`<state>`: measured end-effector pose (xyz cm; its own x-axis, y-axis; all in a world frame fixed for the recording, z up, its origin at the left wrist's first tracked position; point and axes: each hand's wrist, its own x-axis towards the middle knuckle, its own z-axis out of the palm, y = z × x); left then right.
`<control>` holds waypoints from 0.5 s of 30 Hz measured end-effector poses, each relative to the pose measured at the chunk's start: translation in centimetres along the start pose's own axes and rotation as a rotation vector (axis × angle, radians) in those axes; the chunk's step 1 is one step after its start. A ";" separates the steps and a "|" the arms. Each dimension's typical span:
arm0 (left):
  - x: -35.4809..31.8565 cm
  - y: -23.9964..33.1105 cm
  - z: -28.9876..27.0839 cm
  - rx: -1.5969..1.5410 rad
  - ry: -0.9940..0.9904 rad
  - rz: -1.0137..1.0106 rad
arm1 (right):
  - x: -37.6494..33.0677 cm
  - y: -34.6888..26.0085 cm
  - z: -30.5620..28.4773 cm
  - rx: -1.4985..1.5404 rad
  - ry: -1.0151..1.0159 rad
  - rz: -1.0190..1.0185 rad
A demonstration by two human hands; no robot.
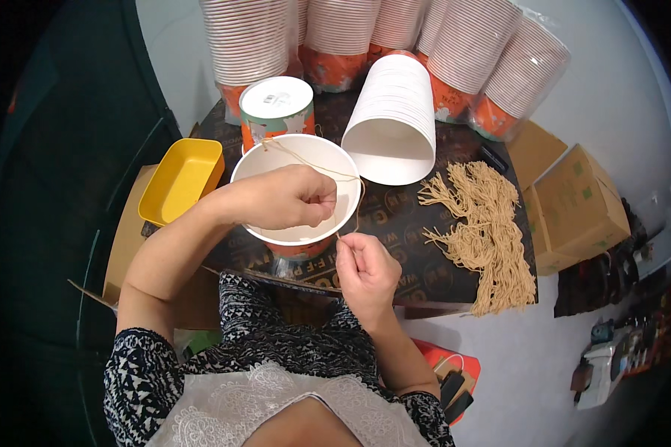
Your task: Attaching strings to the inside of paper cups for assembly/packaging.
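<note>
A white-lined paper bucket (294,143) with an orange printed outside stands upright at the table's near edge. My left hand (294,198) is closed over its mouth, fingertips curled down. What those fingers hold, if anything, is hidden. A thin tan string (306,162) runs across the bucket's far rim and loops down outside its right side. Just right of the bucket, my right hand (367,274) pinches the tan string between thumb and forefinger. Behind the bucket an upside-down printed tub (277,108) shows its white base.
A nested stack of white buckets (391,119) lies on its side, mouth toward me. Bundled tan strings (484,231) lie at the right. A yellow tray (180,179) sits left. Bagged bucket stacks (247,45) line the back. Cardboard boxes (578,205) stand beyond the table's right edge.
</note>
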<state>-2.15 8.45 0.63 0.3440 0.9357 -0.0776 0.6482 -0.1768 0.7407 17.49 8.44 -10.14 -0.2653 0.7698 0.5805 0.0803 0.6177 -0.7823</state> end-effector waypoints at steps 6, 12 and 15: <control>-0.1 0.1 0.0 -0.006 -0.002 -0.006 | -0.1 0.0 0.0 0.123 -0.042 0.067; -0.3 0.2 -0.2 0.026 -0.019 -0.009 | 0.1 0.0 -0.4 0.224 -0.105 0.179; -0.3 0.1 -0.1 0.008 -0.022 0.004 | 0.4 -0.1 -0.5 0.259 -0.143 0.219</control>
<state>-2.29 8.23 0.79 0.3612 0.9282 -0.0897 0.6522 -0.1827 0.7357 17.87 8.76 -9.77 -0.4021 0.8374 0.3701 -0.0915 0.3655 -0.9263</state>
